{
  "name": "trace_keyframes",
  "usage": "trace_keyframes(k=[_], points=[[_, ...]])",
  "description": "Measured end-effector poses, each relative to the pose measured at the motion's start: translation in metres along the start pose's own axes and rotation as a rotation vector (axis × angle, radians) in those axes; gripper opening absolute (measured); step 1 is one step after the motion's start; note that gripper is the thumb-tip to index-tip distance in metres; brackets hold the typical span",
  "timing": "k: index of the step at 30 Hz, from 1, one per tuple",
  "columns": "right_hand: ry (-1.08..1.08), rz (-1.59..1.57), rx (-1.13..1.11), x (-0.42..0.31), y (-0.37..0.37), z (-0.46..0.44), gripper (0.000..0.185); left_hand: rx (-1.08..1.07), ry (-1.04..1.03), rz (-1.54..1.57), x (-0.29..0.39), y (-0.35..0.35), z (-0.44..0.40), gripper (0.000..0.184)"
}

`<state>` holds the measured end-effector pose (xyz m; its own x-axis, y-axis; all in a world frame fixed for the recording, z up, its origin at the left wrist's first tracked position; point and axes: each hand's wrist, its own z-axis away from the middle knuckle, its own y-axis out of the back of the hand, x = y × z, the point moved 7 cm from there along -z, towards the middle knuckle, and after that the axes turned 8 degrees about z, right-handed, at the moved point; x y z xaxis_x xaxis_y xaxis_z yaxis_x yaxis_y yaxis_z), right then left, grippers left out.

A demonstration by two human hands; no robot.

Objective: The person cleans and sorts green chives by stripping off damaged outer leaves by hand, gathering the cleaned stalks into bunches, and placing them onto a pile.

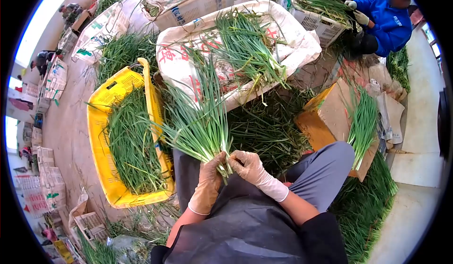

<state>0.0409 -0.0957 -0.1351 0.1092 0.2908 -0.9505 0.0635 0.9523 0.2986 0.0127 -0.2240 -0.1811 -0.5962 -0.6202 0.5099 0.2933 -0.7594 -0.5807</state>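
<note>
A bunch of long green chives (204, 128) stands over my lap, its pale stem ends downward and its leaves fanned out away from me. My left hand (210, 174), in a thin dirty glove, is closed around the lower stems from the left. From the right, my gloved right hand (249, 168) pinches at the stem ends, thumb and fingers together. Beyond the bunch, loose chives (250, 47) lie on a white sack sheet (181, 70) with red print, spread over a raised holder.
A yellow crate (98, 136) of chives stands at left. At right, a tidy bunch (362, 125) leans on a cardboard box (332, 110). Leaf scraps (269, 127) cover the floor ahead. A person in blue (387, 21) works at a filled white crate (318, 25); more people are far left.
</note>
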Motion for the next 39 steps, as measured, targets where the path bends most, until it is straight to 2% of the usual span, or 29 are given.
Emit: trace_keyframes(k=[4, 6, 8, 10, 12, 14, 16, 17, 18, 20, 22, 24, 25, 26, 28, 30, 31, 32, 34, 36, 38, 39], points=[[-0.008, -0.047, 0.036, 0.005, -0.005, 0.001, 0.013, -0.038, -0.004, -0.023, 0.002, 0.008, -0.002, 0.028], [0.206, 0.160, 0.119, -0.008, -0.004, 0.000, 0.013, -0.007, -0.010, -0.044, 0.003, 0.012, 0.000, 0.030], [0.213, 0.121, 0.084, -0.005, -0.009, -0.001, 0.012, -0.042, -0.033, -0.105, 0.010, 0.006, 0.002, 0.033], [0.224, 0.080, 0.047, -0.005, -0.012, -0.005, 0.010, -0.072, 0.045, -0.085, 0.012, 0.013, -0.003, 0.036], [-0.089, -0.278, -0.256, 0.017, -0.030, -0.006, 0.009, -0.082, 0.168, -0.105, 0.008, 0.016, -0.003, 0.032], [-0.133, -0.389, -0.309, 0.025, -0.033, -0.004, 0.011, -0.096, 0.167, -0.099, 0.009, 0.015, -0.003, 0.035], [-0.310, -0.390, -0.129, 0.043, -0.019, 0.000, 0.019, -0.046, 0.103, -0.013, 0.010, 0.020, -0.007, 0.037], [-0.214, -0.226, 0.019, 0.059, -0.004, -0.002, 0.023, -0.012, 0.095, 0.046, 0.010, 0.025, -0.010, 0.038], [-0.418, -0.261, 0.060, 0.092, 0.003, 0.002, 0.030, -0.009, 0.095, 0.048, 0.013, 0.028, -0.010, 0.038], [-0.347, 0.237, 0.203, 0.110, 0.033, -0.003, 0.041, -0.097, 0.147, 0.021, 0.016, 0.027, -0.009, 0.036], [-0.382, -0.172, 0.112, 0.093, 0.006, -0.012, 0.058, -0.131, 0.124, -0.011, 0.017, 0.019, -0.005, 0.037], [-0.229, -0.244, -0.031, 0.055, -0.027, -0.022, 0.046, -0.145, 0.109, -0.117, 0.013, 0.014, -0.003, 0.037], [-0.273, -0.386, -0.175, 0.037, -0.036, -0.024, 0.035, -0.147, 0.081, -0.116, 0.013, 0.012, -0.003, 0.037], [-0.330, -0.336, -0.116, 0.046, -0.037, -0.027, 0.023, -0.148, 0.075, -0.116, 0.016, 0.013, -0.002, 0.037], [-0.446, -0.591, -0.011, 0.052, -0.013, -0.025, 0.017, -0.037, 0.101, -0.160, 0.022, 0.025, 0.001, 0.034], [-0.449, -0.335, 0.218, 0.099, 0.035, -0.023, 0.018, -0.011, 0.059, -0.156, 0.034, 0.034, 0.004, 0.033], [-0.422, 0.464, 0.227, 0.139, 0.065, -0.023, 0.022, -0.031, 0.066, -0.172, 0.040, 0.037, 0.007, 0.032], [-0.591, 0.860, -0.045, 0.178, 0.083, -0.018, 0.031, -0.050, 0.075, -0.186, 0.045, 0.040, 0.012, 0.032], [-0.322, 0.972, 0.276, 0.094, 0.091, -0.023, 0.047, -0.055, 0.091, -0.243, 0.057, 0.035, 0.021, 0.031], [0.226, 0.673, 0.349, -0.015, 0.065, -0.047, 0.061, -0.092, 0.112, -0.442, 0.069, 0.022, 0.051, 0.033], [0.508, 0.536, 0.241, -0.088, 0.033, -0.063, 0.067, -0.093, 0.073, -0.479, 0.076, 0.025, 0.064, 0.036], [0.427, 0.540, 0.088, -0.086, 0.011, -0.073, 0.061, -0.134, 0.096, -0.545, 0.083, 0.026, 0.072, 0.037]])
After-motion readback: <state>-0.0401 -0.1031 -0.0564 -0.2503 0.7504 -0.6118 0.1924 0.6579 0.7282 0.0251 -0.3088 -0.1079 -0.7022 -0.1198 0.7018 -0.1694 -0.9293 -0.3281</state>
